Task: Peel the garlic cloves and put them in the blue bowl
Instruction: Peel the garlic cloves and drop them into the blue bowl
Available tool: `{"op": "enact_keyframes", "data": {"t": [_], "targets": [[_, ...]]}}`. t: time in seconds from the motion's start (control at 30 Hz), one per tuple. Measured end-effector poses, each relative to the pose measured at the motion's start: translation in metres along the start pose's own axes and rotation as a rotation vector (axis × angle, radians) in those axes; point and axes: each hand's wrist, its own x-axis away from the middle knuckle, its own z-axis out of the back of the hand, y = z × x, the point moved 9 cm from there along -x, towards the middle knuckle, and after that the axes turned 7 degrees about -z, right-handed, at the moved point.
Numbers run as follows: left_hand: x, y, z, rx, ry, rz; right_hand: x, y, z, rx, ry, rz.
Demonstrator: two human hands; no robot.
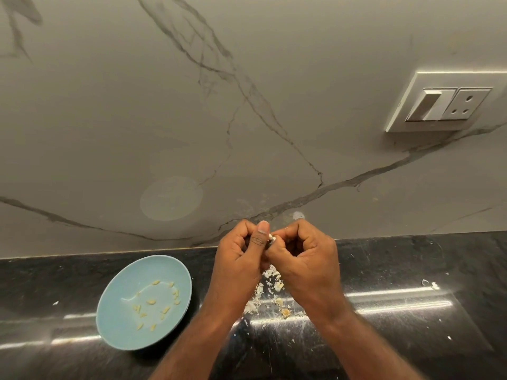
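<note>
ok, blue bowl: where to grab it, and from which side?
Probably pinch the bowl at its right rim, coming from the right where the left hand is. It is wide and shallow, and peeled cloves lie in the middle.

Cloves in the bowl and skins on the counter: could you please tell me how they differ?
Colour: the cloves are pale yellow, the skins whitish. Shape: the cloves are smooth, plump pieces; the skins are thin, ragged flakes. Place: the cloves lie scattered in the bowl; the skins are heaped on the counter below the left hand and right hand. Both are small and lie loose.
</note>
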Motion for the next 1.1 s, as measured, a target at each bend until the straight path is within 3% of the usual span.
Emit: {"op": "enact_keyframes", "data": {"t": [0.23, 0.53, 0.8, 0.9, 1.0, 1.1], "targets": [[-0.002, -0.004, 0.010, 0.097, 0.146, 0.020, -0.002, 0.004, -0.002, -0.119, -0.058, -0.110], [0.001, -0.016, 0.006, 0.080, 0.054, 0.086, -0.008, 0.014, 0.000, -0.152, -0.085, -0.199], [-0.001, -0.024, 0.007, 0.327, 0.104, 0.190, -0.019, 0.026, 0.014, -0.385, -0.035, -0.295], [-0.002, -0.026, 0.006, 0.362, 0.100, 0.217, -0.027, 0.023, 0.030, -0.053, 0.025, -0.190], [-0.004, -0.028, 0.007, 0.377, 0.099, 0.227, -0.032, 0.027, 0.026, 0.351, -0.041, -0.154], [-0.006, -0.026, 0.007, 0.352, 0.086, 0.216, -0.031, 0.026, 0.026, 0.338, -0.036, -0.180]]}}
